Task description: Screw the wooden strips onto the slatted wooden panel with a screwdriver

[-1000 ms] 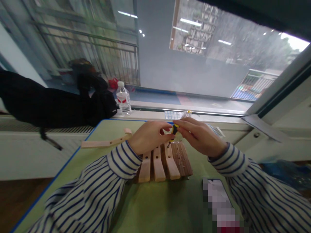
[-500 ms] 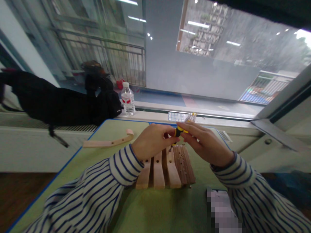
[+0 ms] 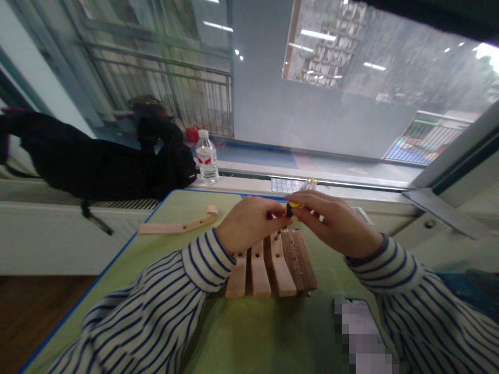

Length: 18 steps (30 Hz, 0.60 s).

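A small black-and-yellow screwdriver (image 3: 289, 210) is held between my two hands over the far end of a wooden piece. My left hand (image 3: 249, 222) pinches its lower part. The fingers of my right hand (image 3: 338, 221) are closed around the top of its handle. Below the tip, a screw seems to stand at the rightmost pale wooden strip (image 3: 284, 278), though the contact is hard to make out. Two more strips, one a middle strip (image 3: 260, 278), lie beside it, partly behind my left wrist. Small screws lie scattered on the brown grooved board (image 3: 303, 259) at the right.
A loose bent wooden strip (image 3: 183, 227) lies at the left of the green table (image 3: 234, 332). A phone (image 3: 364, 322) rests near my right forearm. On the sill stand a water bottle (image 3: 207, 162) and a black bag (image 3: 117, 169); a clear plastic package (image 3: 310, 184) lies beyond my hands.
The view has shifted slightly, so the table items sit a little further right and higher. My right fingers have turned slightly on the screwdriver handle; both hands keep their hold.
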Each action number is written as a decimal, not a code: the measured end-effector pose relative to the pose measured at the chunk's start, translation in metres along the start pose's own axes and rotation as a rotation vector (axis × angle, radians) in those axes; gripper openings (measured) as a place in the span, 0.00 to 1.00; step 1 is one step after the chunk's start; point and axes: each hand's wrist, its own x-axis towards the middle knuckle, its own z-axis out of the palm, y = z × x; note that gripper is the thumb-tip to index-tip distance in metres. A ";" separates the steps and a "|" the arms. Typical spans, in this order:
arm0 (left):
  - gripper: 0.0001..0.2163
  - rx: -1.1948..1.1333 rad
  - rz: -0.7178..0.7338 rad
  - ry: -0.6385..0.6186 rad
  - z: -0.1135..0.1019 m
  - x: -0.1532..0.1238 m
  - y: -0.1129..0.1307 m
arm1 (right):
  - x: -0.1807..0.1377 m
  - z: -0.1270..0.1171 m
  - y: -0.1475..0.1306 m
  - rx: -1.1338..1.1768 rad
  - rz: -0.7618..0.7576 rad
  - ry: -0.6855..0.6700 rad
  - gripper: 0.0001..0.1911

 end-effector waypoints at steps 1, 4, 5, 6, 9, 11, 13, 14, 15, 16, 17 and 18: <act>0.12 0.003 -0.006 -0.006 -0.001 0.000 0.000 | 0.000 0.000 0.000 0.002 0.000 0.004 0.16; 0.12 0.025 -0.022 -0.016 -0.003 0.000 0.001 | 0.002 0.002 0.000 0.003 -0.005 0.021 0.15; 0.12 0.033 -0.029 -0.014 -0.003 0.000 0.001 | 0.003 0.002 0.000 0.003 -0.006 0.024 0.15; 0.13 0.042 -0.037 -0.008 -0.004 0.000 0.001 | 0.003 0.003 -0.001 0.004 -0.006 0.024 0.15; 0.13 0.065 -0.065 0.007 -0.003 -0.001 0.001 | 0.005 0.004 -0.002 0.006 -0.004 0.015 0.15; 0.14 0.073 -0.077 0.010 -0.003 -0.001 0.000 | 0.006 0.004 -0.004 0.002 -0.007 0.010 0.15; 0.15 0.073 -0.080 0.007 -0.002 -0.001 0.000 | 0.006 0.004 -0.005 0.004 0.003 0.007 0.15; 0.15 0.071 -0.079 0.006 -0.002 -0.001 0.000 | 0.006 0.004 -0.006 0.011 0.013 0.005 0.15; 0.15 0.069 -0.078 0.004 -0.002 -0.001 0.000 | 0.007 0.004 -0.007 0.021 0.023 0.003 0.15; 0.15 0.069 -0.078 0.005 -0.002 -0.001 0.000 | 0.007 0.005 -0.007 0.031 0.034 -0.002 0.15; 0.15 0.071 -0.078 0.006 -0.002 -0.001 0.000 | 0.007 0.005 -0.008 0.041 0.045 -0.007 0.15; 0.14 0.073 -0.077 0.008 -0.003 -0.001 0.000 | 0.008 0.006 -0.009 0.046 0.057 -0.011 0.15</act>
